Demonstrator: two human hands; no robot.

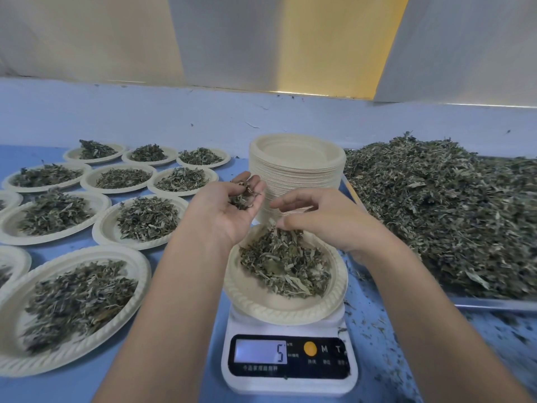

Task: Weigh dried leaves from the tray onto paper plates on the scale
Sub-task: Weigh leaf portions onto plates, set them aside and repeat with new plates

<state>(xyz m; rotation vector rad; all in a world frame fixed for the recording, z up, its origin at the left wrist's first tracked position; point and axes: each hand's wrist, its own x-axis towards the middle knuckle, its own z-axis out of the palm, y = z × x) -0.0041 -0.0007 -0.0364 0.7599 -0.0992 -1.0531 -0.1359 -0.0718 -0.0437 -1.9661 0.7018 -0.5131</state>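
1. A white scale (287, 359) stands nearest on the blue surface (58, 391), and its lit display reads 5.
2. A paper plate (261, 303) sits on the scale's platform and overhangs it on both sides. A mound of dried leaves (284, 269) lies in its well.
3. The left hand (226, 213) hovers palm up over the plate's far left rim. Its grip is curled round a small clump of leaves (242, 196).
4. The right hand (322, 219) hangs over the plate's far right side, palm down. Its bent fingertips (283, 225) are at the top of the mound. I cannot tell whether this grip is pinching any leaf, because the fingers are blurred.
5. To the left, the nearest filled plate (139, 269) lies flat on the surface. More filled plates (122, 177) stand in rows beyond it, each carrying its own heap.
6. Leaf crumbs (374, 324) are scattered on the surface to the right of the scale.
7. Just behind the hands stands a tall stack of empty plates (296, 170).
8. To the right of the stack, a metal tray (494, 304) holds a broad pile of loose leaves (436, 205).
9. Farthest back, a pale blue ledge (174, 117) runs under hanging white sheets (232, 39).
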